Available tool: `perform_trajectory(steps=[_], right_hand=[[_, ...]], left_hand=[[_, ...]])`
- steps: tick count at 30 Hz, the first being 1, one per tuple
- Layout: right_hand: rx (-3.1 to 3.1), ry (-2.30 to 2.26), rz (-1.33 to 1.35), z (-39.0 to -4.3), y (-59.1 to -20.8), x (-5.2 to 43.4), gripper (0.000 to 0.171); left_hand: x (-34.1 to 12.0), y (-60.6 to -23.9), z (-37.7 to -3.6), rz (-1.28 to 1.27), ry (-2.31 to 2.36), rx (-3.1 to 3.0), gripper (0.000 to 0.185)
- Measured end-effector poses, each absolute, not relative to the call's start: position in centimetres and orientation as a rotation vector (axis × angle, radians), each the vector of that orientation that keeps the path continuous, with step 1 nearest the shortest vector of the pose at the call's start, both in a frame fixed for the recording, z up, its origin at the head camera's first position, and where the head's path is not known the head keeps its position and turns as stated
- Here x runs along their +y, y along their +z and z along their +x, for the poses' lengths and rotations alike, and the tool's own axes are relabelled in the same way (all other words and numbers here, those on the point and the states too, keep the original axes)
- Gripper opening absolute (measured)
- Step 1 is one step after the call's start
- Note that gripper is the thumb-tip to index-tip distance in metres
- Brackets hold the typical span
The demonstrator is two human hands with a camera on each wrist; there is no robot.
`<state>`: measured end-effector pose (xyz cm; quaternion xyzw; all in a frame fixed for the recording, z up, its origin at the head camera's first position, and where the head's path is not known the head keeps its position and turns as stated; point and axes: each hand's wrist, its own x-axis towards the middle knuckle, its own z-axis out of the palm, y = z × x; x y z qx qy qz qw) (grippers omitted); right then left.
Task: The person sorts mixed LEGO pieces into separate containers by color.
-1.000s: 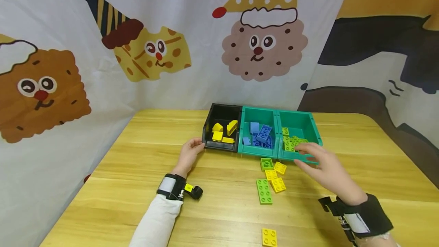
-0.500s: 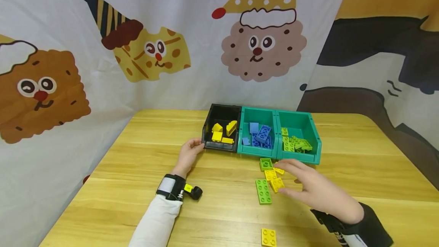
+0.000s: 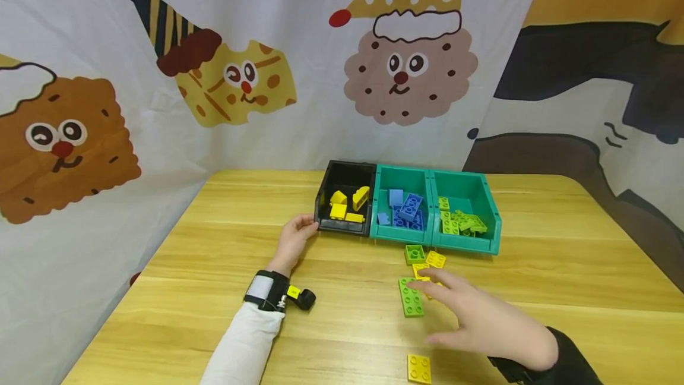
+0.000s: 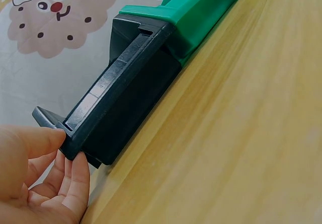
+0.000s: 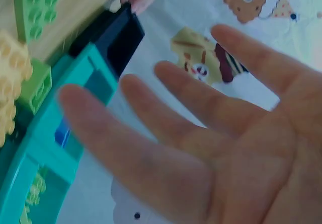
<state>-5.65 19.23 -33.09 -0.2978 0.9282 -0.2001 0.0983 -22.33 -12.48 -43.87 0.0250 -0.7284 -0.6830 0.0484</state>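
Head view: a person's right hand [image 3: 483, 325], fingers spread and straight, holding nothing, hovers above loose studded plastic bricks on a pale wood-grain table [image 3: 561, 266]. The landmark is the black bin [image 3: 346, 198], a glossy open-fronted plastic box at the left end of a row of three. Joined to its right stand a teal bin [image 3: 402, 205] filled with blue bricks and a second teal bin [image 3: 466, 210] filled with lime-green ones; the black bin itself holds a few yellow bricks [image 3: 347, 205].

The left hand [image 3: 293, 241] rests at the black bin's front left corner; the left wrist view shows thumb and fingertips [image 4: 75, 176] pinching the thick moulded lip of that corner.

In front of and to the right of the black bin, near the teal bins' front edge, lie a small square green brick [image 3: 414, 253] and a square yellow brick [image 3: 435, 259] beside it. Nearer the person lies a long flat green plate [image 3: 410, 297] with two rows of studs, just beside the right hand's fingertips, which partly hide another yellow piece [image 3: 419, 272]. A lone yellow square brick [image 3: 419, 368], four studs, lies closest to the person, just left of the right hand's thumb.

Behind the bins hangs a smooth printed fabric backdrop [image 3: 214, 76] with cartoon biscuits.
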Motion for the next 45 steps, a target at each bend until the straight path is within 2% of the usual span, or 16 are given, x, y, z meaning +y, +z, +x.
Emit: perform_trajectory(steps=[5, 11, 28, 37, 45], right_hand=[[2.531, -0.611, -0.776, -5.0, -33.7, 18.3, 0.081], [2.438, -0.564, -0.647, -4.3, -34.3, 17.0, 0.074], [2.418, -0.306, -0.734, -4.3, -37.4, 15.6, 0.045], [2.432, -0.265, -0.771, -4.5, -38.3, 15.2, 0.042], [2.414, -0.281, -0.832, -4.9, -39.7, 15.1, 0.042]], left_hand=[[-12.4, -43.8, -22.4, 0.06, -2.086, -2.215, 0.024], [-12.4, -43.9, -22.4, 0.073, -2.084, -2.221, 0.024], [-12.5, -43.9, -22.4, 0.056, -2.106, -2.22, 0.029], [-12.5, -43.8, -22.3, 0.051, -2.119, -2.212, 0.029], [-12.1, -41.1, -20.3, 0.03, -2.079, -2.249, 0.027]])
